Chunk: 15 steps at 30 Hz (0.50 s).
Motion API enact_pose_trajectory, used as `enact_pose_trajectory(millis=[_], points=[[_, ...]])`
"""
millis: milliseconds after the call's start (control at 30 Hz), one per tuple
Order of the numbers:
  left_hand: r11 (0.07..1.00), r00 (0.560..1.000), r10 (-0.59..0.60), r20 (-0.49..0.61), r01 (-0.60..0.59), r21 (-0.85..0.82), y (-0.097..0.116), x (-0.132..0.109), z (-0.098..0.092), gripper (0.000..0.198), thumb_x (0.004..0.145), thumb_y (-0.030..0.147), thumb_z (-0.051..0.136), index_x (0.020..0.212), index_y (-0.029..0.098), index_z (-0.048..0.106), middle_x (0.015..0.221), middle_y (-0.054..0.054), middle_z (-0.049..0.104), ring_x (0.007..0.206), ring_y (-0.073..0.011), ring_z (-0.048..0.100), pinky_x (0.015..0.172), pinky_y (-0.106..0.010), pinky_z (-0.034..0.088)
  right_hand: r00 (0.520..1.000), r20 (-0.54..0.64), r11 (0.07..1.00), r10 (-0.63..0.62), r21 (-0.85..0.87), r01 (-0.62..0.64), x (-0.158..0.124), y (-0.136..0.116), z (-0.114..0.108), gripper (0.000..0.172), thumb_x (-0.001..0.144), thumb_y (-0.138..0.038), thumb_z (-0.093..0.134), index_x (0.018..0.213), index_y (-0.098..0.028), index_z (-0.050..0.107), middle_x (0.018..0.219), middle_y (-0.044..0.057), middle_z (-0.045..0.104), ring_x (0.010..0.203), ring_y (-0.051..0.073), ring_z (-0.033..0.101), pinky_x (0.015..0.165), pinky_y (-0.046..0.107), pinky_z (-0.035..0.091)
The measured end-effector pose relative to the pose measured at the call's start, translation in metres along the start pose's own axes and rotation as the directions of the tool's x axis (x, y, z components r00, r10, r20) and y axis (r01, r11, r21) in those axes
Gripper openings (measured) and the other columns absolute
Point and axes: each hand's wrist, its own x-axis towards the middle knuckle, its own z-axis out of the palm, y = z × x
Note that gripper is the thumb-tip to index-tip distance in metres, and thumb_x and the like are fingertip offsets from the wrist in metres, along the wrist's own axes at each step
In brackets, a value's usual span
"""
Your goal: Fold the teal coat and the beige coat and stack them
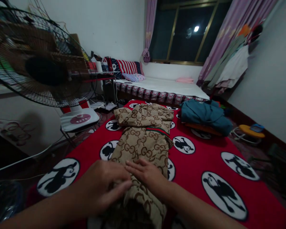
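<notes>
A tan garment with a brown interlocking-letter print lies lengthwise on a red cloth, its far part folded over. A green and red stripe crosses it on the right. My right hand rests flat on the near part of the garment, fingers stretched out. Just left of it, my left hand is over the garment's left side, fingers loosely bent and thumb apart. I see nothing held in it, though its fingertips are partly hidden. The near end of the garment is rumpled and dark.
A large fan stands close on the left, beside a white chair. Folded teal clothing sits at the cloth's far right. Behind is a bed under a window; a yellow stool stands right.
</notes>
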Motion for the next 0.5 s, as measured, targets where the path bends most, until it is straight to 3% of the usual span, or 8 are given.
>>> enact_pose_trajectory(millis=[100,200,233,300,367,400,467,500], points=[[0.997,0.981,-0.067,-0.182,0.06,-0.047,-0.041,0.035,0.008,0.022,0.087,0.038,0.056,0.101,0.025,0.068,0.108,-0.004,0.068,0.102,-0.0193,0.062,0.09,-0.031,0.048,0.999,-0.044,0.972,0.003,0.234,0.008,-0.014,-0.009,-0.015,0.047,0.091,-0.015,0.047,0.135,-0.03,0.049,0.132,0.002,0.059,0.104,0.018,0.059,0.089,0.033,0.048],[0.998,0.983,-0.012,-0.181,0.002,-0.059,-0.068,0.068,0.022,0.034,0.088,0.041,0.056,0.116,0.025,0.065,0.133,-0.007,0.056,0.124,-0.0225,0.05,0.105,-0.037,0.04,0.958,-0.249,0.905,0.14,0.426,-0.021,-0.024,-0.002,-0.03,0.035,0.089,-0.012,0.046,0.112,-0.031,0.065,0.108,0.0,0.071,0.096,0.015,0.065,0.082,0.029,0.052],[0.998,0.989,0.016,-0.149,-0.025,-0.056,-0.071,0.076,0.028,0.036,0.088,0.042,0.055,0.119,0.026,0.064,0.138,-0.006,0.052,0.129,-0.0229,0.046,0.108,-0.038,0.037,0.91,-0.351,0.9,0.22,0.432,-0.051,-0.025,0.006,-0.034,0.031,0.089,-0.013,0.046,0.103,-0.031,0.067,0.102,0.001,0.072,0.094,0.016,0.066,0.081,0.03,0.053],[0.998,0.995,0.055,-0.082,-0.058,-0.031,-0.073,0.088,0.04,0.039,0.089,0.045,0.054,0.123,0.028,0.062,0.144,-0.006,0.046,0.136,-0.0242,0.038,0.112,-0.041,0.03,0.768,-0.534,0.918,0.353,0.355,-0.176,-0.026,0.027,-0.041,0.027,0.089,-0.017,0.045,0.097,-0.029,0.068,0.102,0.004,0.07,0.099,0.019,0.064,0.085,0.036,0.052],[0.999,0.999,0.053,-0.014,-0.053,0.004,-0.074,0.094,0.054,0.043,0.089,0.047,0.053,0.126,0.028,0.06,0.148,-0.006,0.042,0.139,-0.0259,0.033,0.115,-0.046,0.024,0.679,-0.611,0.91,0.406,0.207,-0.358,-0.024,0.05,-0.046,0.029,0.089,-0.023,0.046,0.11,-0.028,0.065,0.123,0.009,0.062,0.117,0.023,0.056,0.096,0.043,0.046],[0.999,0.999,0.044,0.02,-0.045,0.017,-0.075,0.096,0.06,0.044,0.088,0.048,0.053,0.128,0.028,0.059,0.149,-0.007,0.04,0.139,-0.0268,0.032,0.115,-0.048,0.021,0.685,-0.595,0.891,0.421,0.128,-0.436,-0.022,0.059,-0.048,0.034,0.089,-0.025,0.047,0.12,-0.026,0.061,0.135,0.01,0.054,0.125,0.025,0.049,0.102,0.046,0.041],[0.999,0.997,0.032,0.071,-0.033,0.015,-0.079,0.097,0.069,0.046,0.088,0.047,0.054,0.129,0.027,0.058,0.149,-0.009,0.038,0.139,-0.028,0.032,0.114,-0.05,0.021,0.764,-0.457,0.854,0.455,-0.018,-0.519,-0.016,0.071,-0.05,0.044,0.089,-0.031,0.049,0.132,-0.024,0.053,0.146,0.01,0.043,0.134,0.026,0.039,0.109,0.05,0.032],[0.999,0.995,0.037,0.092,-0.037,-0.008,-0.081,0.097,0.07,0.045,0.088,0.046,0.053,0.129,0.027,0.058,0.149,-0.009,0.038,0.138,-0.0278,0.035,0.113,-0.048,0.024,0.804,-0.353,0.841,0.479,-0.079,-0.535,-0.012,0.073,-0.051,0.044,0.089,-0.033,0.05,0.131,-0.024,0.054,0.145,0.01,0.045,0.133,0.027,0.041,0.11,0.052,0.028]])
